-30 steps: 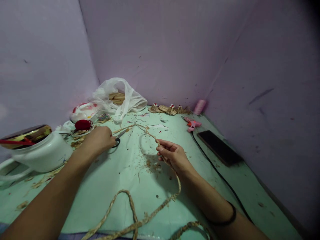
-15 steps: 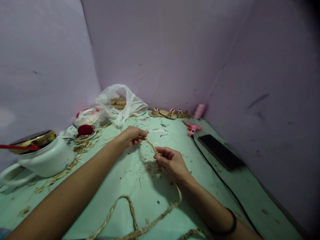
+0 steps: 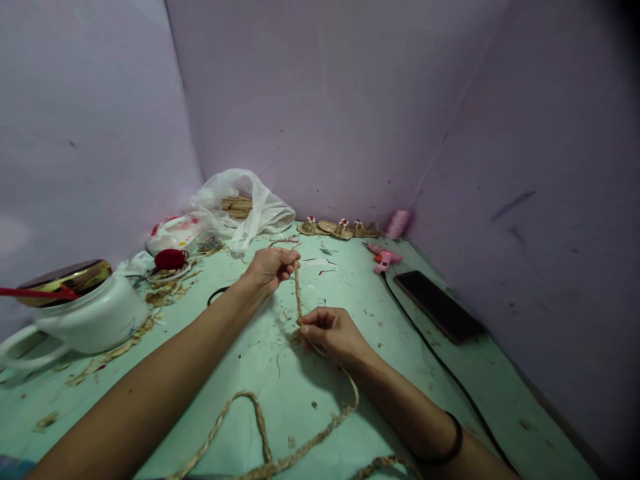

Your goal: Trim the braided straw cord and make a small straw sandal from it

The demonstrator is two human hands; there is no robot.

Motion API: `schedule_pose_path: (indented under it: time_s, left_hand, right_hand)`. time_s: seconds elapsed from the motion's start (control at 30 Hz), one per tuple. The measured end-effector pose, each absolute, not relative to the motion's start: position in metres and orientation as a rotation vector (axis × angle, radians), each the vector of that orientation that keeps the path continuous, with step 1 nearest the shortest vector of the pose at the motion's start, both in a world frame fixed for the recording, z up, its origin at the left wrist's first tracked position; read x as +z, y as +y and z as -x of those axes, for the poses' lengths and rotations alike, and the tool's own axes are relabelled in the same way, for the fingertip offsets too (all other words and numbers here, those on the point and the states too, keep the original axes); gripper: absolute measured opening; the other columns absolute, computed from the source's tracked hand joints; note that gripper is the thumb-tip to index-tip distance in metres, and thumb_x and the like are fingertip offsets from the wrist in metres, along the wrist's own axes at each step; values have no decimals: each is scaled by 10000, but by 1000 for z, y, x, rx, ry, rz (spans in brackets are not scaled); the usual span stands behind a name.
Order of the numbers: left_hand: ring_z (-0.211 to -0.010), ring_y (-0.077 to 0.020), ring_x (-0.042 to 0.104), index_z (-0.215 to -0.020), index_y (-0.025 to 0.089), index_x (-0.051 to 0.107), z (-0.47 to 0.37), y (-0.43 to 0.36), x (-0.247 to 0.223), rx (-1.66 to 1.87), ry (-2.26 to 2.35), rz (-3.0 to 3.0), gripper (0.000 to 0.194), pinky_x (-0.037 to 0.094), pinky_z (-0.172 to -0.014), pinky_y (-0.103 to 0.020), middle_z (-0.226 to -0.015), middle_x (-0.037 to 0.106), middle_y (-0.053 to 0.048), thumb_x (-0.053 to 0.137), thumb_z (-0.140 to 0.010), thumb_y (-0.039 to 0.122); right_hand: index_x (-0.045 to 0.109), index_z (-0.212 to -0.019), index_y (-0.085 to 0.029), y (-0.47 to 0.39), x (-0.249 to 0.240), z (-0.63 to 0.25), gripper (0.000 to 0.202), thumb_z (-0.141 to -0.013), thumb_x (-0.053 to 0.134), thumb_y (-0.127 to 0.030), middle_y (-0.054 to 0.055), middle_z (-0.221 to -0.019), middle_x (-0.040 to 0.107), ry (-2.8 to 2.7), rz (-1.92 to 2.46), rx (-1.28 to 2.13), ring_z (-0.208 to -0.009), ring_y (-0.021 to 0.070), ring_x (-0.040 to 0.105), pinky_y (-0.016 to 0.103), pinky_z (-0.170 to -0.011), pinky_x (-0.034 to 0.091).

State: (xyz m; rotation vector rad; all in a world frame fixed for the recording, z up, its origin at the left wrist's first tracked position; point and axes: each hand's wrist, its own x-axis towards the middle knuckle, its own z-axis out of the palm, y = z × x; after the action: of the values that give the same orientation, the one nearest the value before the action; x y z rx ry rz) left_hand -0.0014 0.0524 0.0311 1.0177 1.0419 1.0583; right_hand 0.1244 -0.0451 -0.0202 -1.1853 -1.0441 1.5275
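Observation:
A tan braided fibre cord (image 3: 299,293) runs nearly upright between my two hands above the green tabletop. My left hand (image 3: 274,268) pinches its upper end, fingers closed. Lower and to the right, my right hand (image 3: 334,335) grips the cord between thumb and fingers. From beneath the right hand the cord loops down and curls across the near part of the table. A thin loose end shows just beyond the left hand. Part of the cord is hidden behind the right fingers.
Left stand a white mug (image 3: 103,320) and a dark red round item (image 3: 171,259). Behind lie a plastic bag (image 3: 267,212) of straw and small woven straw pieces (image 3: 343,231). A pink spool (image 3: 398,225), pink glue gun (image 3: 384,259) with black cable and phone (image 3: 440,305) are right.
My right hand has moved down and slightly left along the cord. The stretch between my hands is longer and more upright. My left hand has risen slightly.

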Motion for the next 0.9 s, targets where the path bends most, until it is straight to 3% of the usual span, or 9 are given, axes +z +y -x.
schedule_pose_path:
  time_s: [0.13, 0.27, 0.5, 0.77, 0.9]
  left_hand:
    - [-329, -36, 405, -532, 111, 513, -3, 48, 29, 1090, 1009, -1039, 124, 252, -304, -140, -401, 480, 31, 596, -622, 97]
    - [-329, -44, 416, -528, 108, 520, -5, 46, 27, 1081, 984, -1056, 128, 279, -318, -154, -403, 496, 21, 607, -623, 103]
    - [-329, -37, 405, -525, 107, 524, -11, 43, 19, 1128, 990, -1065, 124, 248, -311, -158, -421, 514, 13, 609, -615, 117]
    - [-308, -41, 389, -512, 109, 520, -9, 41, 22, 1135, 1029, -1099, 121, 231, -291, -161, -388, 494, 25, 612, -589, 119]
    - [-289, -49, 389, -503, 122, 504, -8, 39, 25, 1154, 1053, -1154, 153, 252, -278, -161, -348, 474, 39, 633, -584, 130]
  right_hand:
    - [668, -750, -133, -42, -6, -139, 317, -470, 773, -238, 24, -644, 660, -1047, 1099, 1558, -581, 139, 589, 244, -535, 428]
    - [672, -780, -119, -38, -2, -135, 338, -526, 766, -321, 63, -741, 674, -912, 983, 1603, -694, 160, 625, 279, -669, 460]
    - [613, -628, -113, -42, -17, -121, 250, -547, 753, -303, -22, -458, 579, -838, 932, 1612, -371, 59, 492, 192, -443, 408]
    - [585, -655, -106, -43, -17, -127, 263, -583, 724, -317, -13, -466, 580, -896, 958, 1599, -378, 70, 519, 188, -431, 422]
    - [552, -847, -141, -41, -18, -126, 366, -578, 725, -318, -24, -590, 594, -890, 1005, 1563, -402, 83, 522, 224, -413, 449]
